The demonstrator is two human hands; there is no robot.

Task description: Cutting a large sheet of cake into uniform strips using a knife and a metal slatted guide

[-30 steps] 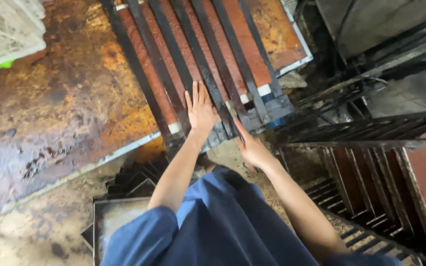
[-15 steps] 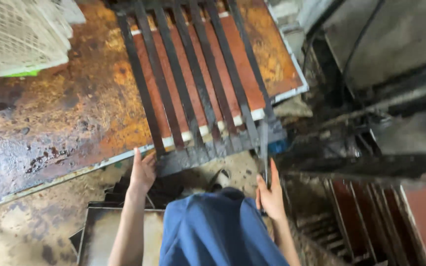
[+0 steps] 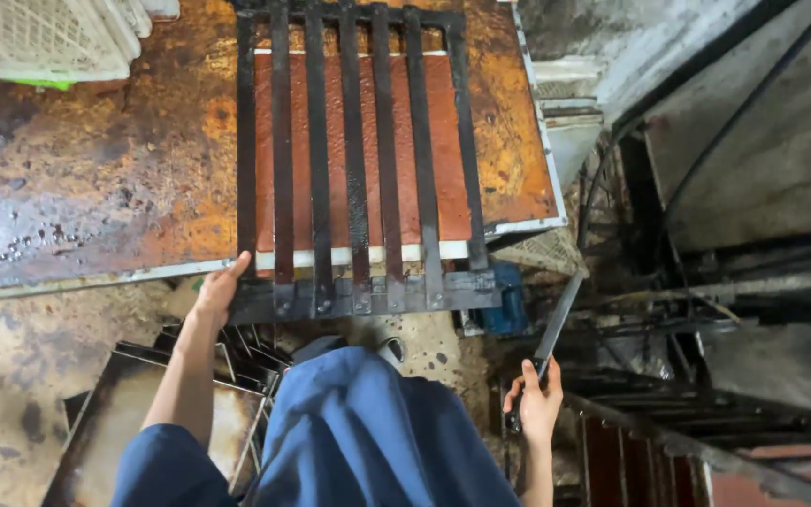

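The left hand (image 3: pixel 218 293) rests with fingers loosely spread on the near left corner of a black metal frame of 7 long bars (image 3: pixel 354 160), which lies across a red-brown slab (image 3: pixel 443 141) on the rusty orange worktable (image 3: pixel 96 160). At 5 o'clock the right hand (image 3: pixel 535 406) is clamped around a long flat grey metal blade (image 3: pixel 556 324). A white plastic crate (image 3: pixel 44 38) sits at 10 o'clock

Black slatted metal frame (image 3: pixel 354 169) over a red-brown slab (image 3: pixel 359 150); rust-orange mottled desk (image 3: pixel 96 178); white lattice plastic crate (image 3: pixel 39 38).
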